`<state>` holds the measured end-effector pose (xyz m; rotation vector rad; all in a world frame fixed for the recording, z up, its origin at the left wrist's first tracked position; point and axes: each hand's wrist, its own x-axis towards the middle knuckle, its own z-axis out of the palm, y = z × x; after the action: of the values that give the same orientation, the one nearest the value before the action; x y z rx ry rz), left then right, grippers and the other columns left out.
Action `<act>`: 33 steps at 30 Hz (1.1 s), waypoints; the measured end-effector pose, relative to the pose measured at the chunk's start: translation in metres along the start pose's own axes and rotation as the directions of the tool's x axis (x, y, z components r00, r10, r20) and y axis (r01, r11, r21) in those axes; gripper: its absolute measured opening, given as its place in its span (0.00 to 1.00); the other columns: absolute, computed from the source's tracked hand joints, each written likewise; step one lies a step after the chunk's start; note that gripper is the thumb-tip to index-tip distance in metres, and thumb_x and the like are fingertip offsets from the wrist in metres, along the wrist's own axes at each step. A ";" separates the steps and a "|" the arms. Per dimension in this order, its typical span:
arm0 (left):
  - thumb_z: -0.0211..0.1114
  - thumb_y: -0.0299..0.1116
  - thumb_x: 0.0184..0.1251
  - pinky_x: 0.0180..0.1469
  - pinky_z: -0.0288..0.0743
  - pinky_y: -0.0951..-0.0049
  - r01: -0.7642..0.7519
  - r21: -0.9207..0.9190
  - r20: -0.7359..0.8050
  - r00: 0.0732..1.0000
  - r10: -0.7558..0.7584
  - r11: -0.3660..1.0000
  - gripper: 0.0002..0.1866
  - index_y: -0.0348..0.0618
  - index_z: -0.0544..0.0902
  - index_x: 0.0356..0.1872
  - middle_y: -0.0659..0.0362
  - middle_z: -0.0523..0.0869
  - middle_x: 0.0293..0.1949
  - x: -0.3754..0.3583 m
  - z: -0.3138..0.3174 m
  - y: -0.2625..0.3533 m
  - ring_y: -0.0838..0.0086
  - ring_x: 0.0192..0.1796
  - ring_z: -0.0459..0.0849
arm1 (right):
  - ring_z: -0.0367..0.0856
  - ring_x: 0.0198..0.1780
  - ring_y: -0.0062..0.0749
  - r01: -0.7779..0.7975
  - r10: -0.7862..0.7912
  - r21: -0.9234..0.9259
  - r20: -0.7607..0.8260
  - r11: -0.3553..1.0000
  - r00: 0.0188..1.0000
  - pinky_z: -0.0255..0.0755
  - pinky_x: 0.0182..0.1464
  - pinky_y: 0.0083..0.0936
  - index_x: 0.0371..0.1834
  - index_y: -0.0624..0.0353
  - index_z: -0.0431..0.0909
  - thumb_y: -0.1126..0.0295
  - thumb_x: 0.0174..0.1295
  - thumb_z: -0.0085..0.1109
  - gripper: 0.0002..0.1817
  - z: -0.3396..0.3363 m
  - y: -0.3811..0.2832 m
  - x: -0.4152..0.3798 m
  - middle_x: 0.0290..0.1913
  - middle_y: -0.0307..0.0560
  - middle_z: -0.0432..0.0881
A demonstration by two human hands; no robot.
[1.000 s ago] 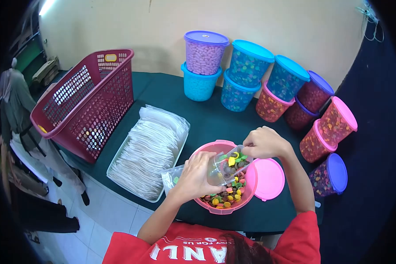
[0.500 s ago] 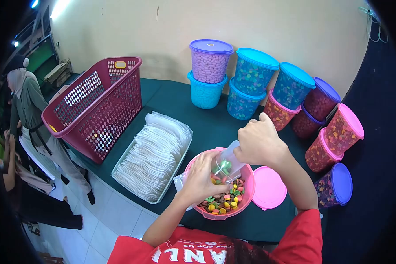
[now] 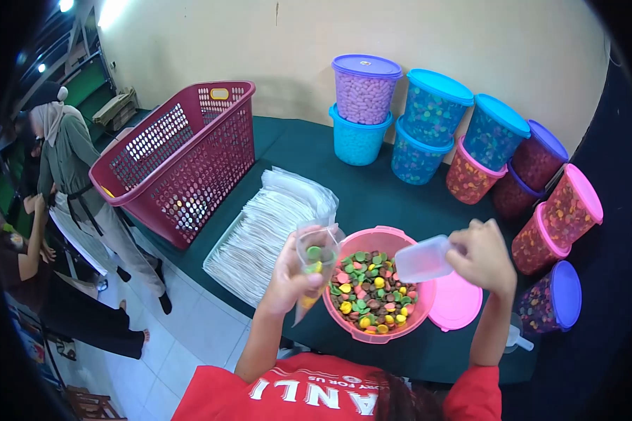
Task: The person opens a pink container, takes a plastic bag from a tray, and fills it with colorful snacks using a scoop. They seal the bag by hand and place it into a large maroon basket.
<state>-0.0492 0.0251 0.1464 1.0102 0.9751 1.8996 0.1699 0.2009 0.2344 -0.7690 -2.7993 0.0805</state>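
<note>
A clear bag with green, yellow and orange pieces inside is held in my left hand, left of the pink tub. A clear ring or cup shape shows at the bag's mouth. My right hand grips a translucent scoop, which looks empty, over the tub's right side. Green, pink, yellow and brown candies fill the lower part of the pink tub. Partly under the tub's right edge lies a pink lid.
White packets fill a tray beside a maroon basket. Stacked lidded tubs curve along the back and right. A second scoop lies at the right front. People stand at the left.
The scoop has moved right, out of the bag's mouth, and is now apart from it. My left hand has lifted the bag away from over the tub to the left. The whole view has shifted.
</note>
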 end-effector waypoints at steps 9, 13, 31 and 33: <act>0.50 0.47 0.49 0.57 0.67 0.64 0.334 -0.251 0.139 0.941 -0.308 0.909 0.39 0.37 0.56 0.63 0.43 0.67 0.56 0.012 -0.066 0.014 0.59 0.54 0.73 | 0.73 0.36 0.37 -0.258 0.257 -0.011 -0.055 0.966 0.965 0.57 0.41 0.35 0.31 0.60 0.78 0.68 0.44 0.53 0.12 0.117 -0.029 -0.020 0.26 0.48 0.79; 0.43 0.48 0.62 0.55 0.68 0.65 0.502 -0.317 0.247 0.863 -0.441 0.805 0.32 0.36 0.59 0.62 0.46 0.70 0.56 0.014 -0.084 -0.009 0.62 0.53 0.74 | 0.73 0.38 0.36 -0.242 0.229 -0.048 -0.195 0.969 0.954 0.57 0.43 0.36 0.37 0.59 0.76 0.71 0.45 0.53 0.14 0.141 -0.031 -0.007 0.31 0.45 0.78; 0.41 0.50 0.65 0.57 0.66 0.60 0.744 -0.229 0.366 0.663 -0.653 0.628 0.30 0.37 0.62 0.60 0.49 0.71 0.55 0.017 -0.086 -0.046 0.63 0.56 0.72 | 0.73 0.36 0.32 -0.119 0.101 0.196 0.098 0.973 0.990 0.54 0.42 0.31 0.36 0.57 0.79 0.68 0.40 0.54 0.16 0.145 -0.045 -0.013 0.25 0.43 0.77; 0.42 0.50 0.64 0.57 0.67 0.62 0.730 -0.252 0.338 0.681 -0.649 0.635 0.30 0.36 0.62 0.60 0.49 0.71 0.56 0.014 -0.086 -0.047 0.63 0.55 0.72 | 0.73 0.35 0.32 -0.123 0.075 0.246 0.197 0.961 0.978 0.54 0.41 0.30 0.34 0.56 0.80 0.67 0.39 0.54 0.16 0.143 -0.041 -0.015 0.23 0.43 0.77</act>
<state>-0.1178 0.0343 0.0755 0.4779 0.6899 1.2060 0.1282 0.1595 0.0975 -0.8754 -2.8389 0.5493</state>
